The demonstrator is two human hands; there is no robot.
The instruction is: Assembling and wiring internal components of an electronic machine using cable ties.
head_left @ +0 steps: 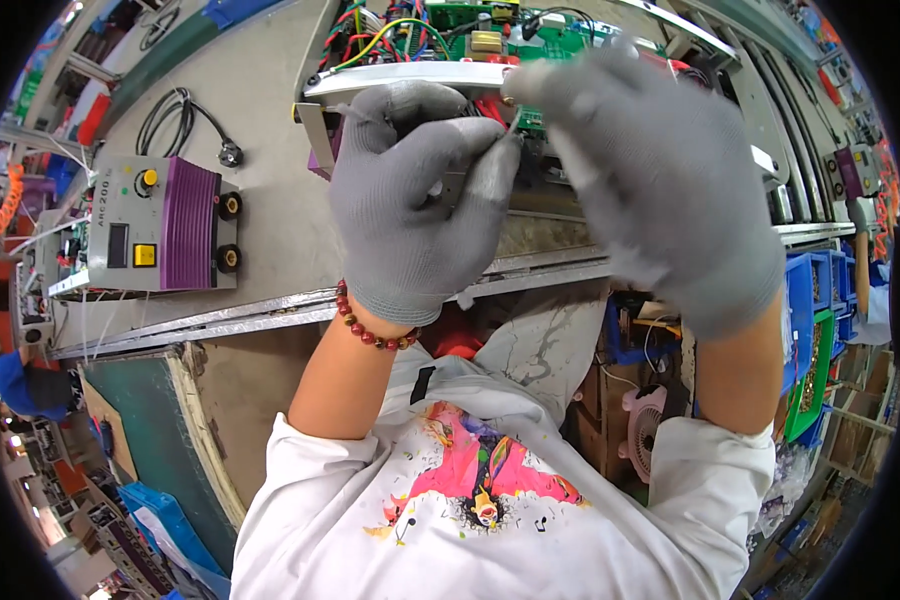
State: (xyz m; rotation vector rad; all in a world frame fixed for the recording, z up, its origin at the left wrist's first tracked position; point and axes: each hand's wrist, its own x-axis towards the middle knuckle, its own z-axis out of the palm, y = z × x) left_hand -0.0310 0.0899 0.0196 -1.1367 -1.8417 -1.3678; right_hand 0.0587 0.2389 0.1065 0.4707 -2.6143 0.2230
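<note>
Both my hands wear grey knitted gloves and work at the near edge of an open electrical chassis [410,78] at the top of the view. Thumb and index finger of my left hand [415,200] are pinched together. A thin greyish piece shows at their tips, too small to name. Red wires [490,108] lie just beyond these fingertips. My right hand [660,170] is blurred by motion, its fingertips close to the left ones, by the chassis edge. Whether it holds anything is hidden. Inside the chassis are a green circuit board [570,45] and coloured wires [370,40].
A grey and purple welding machine [185,225] with knobs stands left on the bench [280,190]. A black power cable [175,120] lies behind it. Blue and green parts bins [815,370] are at the right, a pink fan [645,430] below the bench. Another person [30,385] is far left.
</note>
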